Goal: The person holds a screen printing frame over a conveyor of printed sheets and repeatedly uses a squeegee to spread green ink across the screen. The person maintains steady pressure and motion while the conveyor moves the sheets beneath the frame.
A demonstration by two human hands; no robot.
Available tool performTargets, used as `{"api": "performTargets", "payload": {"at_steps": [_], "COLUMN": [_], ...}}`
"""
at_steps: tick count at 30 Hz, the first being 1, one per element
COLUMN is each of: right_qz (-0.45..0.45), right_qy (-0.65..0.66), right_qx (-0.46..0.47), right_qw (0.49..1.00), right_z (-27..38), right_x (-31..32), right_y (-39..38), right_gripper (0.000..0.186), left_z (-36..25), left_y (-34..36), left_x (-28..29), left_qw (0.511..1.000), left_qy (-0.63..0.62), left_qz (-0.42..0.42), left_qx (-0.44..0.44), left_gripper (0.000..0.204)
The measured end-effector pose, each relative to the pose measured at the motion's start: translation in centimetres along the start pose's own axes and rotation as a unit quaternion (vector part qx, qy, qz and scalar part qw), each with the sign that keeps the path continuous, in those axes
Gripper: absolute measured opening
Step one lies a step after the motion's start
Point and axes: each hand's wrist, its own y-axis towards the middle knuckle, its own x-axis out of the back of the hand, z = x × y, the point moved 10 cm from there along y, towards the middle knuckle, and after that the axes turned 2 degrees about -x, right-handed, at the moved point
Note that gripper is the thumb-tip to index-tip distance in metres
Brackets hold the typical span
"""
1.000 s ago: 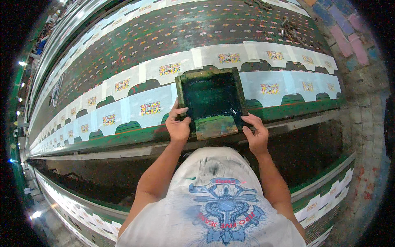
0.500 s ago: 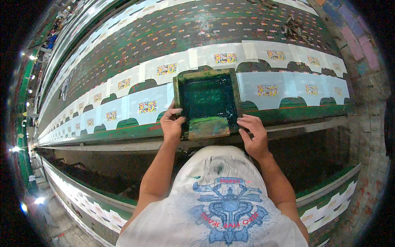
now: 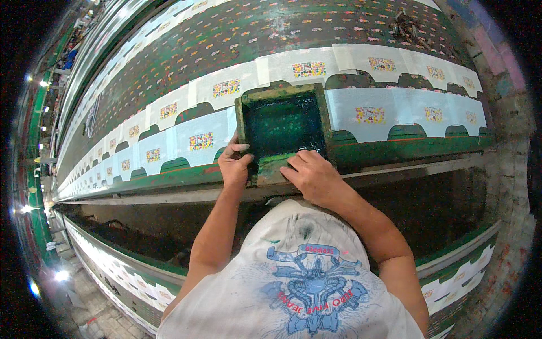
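Note:
A wooden screen-printing frame (image 3: 324, 116) with dark green ink inside lies over the row of light-blue fabric pieces (image 3: 403, 104). My left hand (image 3: 234, 165) is closed on the near part of its left side, thumb and fingers pinching the edge. At the near end of the frame stands a wide, ink-stained squeegee (image 3: 271, 172). My right hand (image 3: 313, 176) has its fingers bent over the squeegee's upper edge at the right, gripping it; part of the squeegee is hidden behind that hand.
Beyond the blue row runs a row of white printed pieces (image 3: 226, 87) on the long green printing table (image 3: 384, 150). A rail (image 3: 152, 196) follows the near edge. Small dark objects (image 3: 403, 28) lie at the far right. Another table with pieces (image 3: 118, 277) is behind me.
My right hand has left the frame's right side, moved left and taken hold of the squeegee. My left hand stays on the frame's left side.

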Motion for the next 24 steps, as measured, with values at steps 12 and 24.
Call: {"api": "performTargets", "payload": {"at_steps": [12, 24], "right_qz": [0.249, 0.093], "right_qy": [0.069, -0.011], "right_qx": [-0.074, -0.112], "right_qw": [0.963, 0.989], "right_z": [-6.0, -11.7], "right_x": [-0.7, -0.8], "right_y": [6.1, 11.5], "right_gripper": [0.034, 0.042], "left_z": [1.3, -1.7], "left_y": [0.0, 0.4], "left_x": [0.0, -1.3], "left_qw": [0.999, 0.996], "left_qy": [-0.047, 0.071], "left_qz": [-0.023, 0.032], "left_qx": [0.01, -0.035], "left_gripper": [0.034, 0.038]}}
